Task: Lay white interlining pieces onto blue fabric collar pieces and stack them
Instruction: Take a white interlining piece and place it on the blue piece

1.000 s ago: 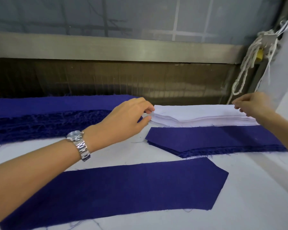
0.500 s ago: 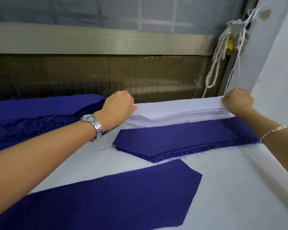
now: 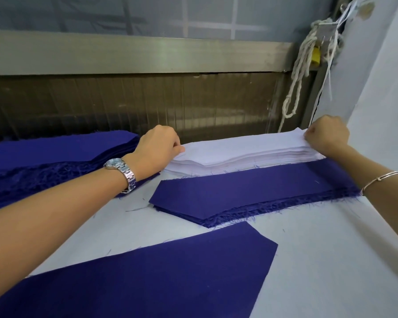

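Interlining stack (image 3: 239, 152): thin white sheets, long and narrow with a pointed left end, layered edges showing along the near side. It lies at the far side of the table (image 3: 331, 260), right end close to the pale wall (image 3: 381, 88).

My left hand (image 3: 157, 149): fingers curled, tips closed on the stack's left end. My right hand (image 3: 326, 136): fist-like, pinching the right end, where the top layers are raised a little off the rest.

Blue collar stack (image 3: 251, 191): woven, dark blue, same pointed shape, frayed threads all along its near edge. It touches the near side of the white stack. My right forearm crosses over its right end.

Single blue collar piece (image 3: 159, 278): flat, clean-cut, angled corners, nearest to me and just apart from the frayed edge. Bare white tabletop to its right.

Big blue pile (image 3: 44, 161): far left, ragged front edge, under my left wrist.

Watch (image 3: 122, 173) with a metal band on my left wrist; thin bracelet (image 3: 381, 182) on my right.

Behind: ribbed brown panel (image 3: 147, 104) under a metal rail (image 3: 124, 53). A looped white rope (image 3: 301, 72) hangs just behind my right hand.
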A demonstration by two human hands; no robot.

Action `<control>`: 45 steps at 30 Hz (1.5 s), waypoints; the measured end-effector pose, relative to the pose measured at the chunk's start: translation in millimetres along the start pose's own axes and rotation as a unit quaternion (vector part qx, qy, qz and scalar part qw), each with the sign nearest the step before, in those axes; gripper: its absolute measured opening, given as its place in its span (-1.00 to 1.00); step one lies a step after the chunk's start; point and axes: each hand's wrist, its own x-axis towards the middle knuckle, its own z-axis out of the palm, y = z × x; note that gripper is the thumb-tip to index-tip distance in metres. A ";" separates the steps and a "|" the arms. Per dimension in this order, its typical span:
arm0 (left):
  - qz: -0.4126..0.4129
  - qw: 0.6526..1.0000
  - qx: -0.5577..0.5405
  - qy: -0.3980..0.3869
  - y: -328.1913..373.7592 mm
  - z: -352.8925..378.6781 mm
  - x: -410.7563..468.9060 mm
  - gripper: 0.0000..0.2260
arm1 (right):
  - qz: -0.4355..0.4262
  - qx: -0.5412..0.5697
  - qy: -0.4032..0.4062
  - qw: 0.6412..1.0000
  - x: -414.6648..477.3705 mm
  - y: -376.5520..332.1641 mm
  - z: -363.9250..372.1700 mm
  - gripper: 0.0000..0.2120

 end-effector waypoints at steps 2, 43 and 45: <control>-0.002 1.000 -0.019 0.004 -1.7 0.7 0.4 -0.75 | -0.024 -0.001 0.002 1.000 -2.4 1.1 -3.3 -0.86; 0.054 0.982 -0.160 0.080 -22.9 -18.4 -7.9 -0.93 | -0.141 0.029 0.089 0.986 -5.2 42.5 -37.4 -0.81; 0.047 0.977 -0.185 0.098 -28.7 -31.3 -16.3 -0.92 | -0.128 0.103 0.065 0.984 -8.2 37.7 -43.4 -0.79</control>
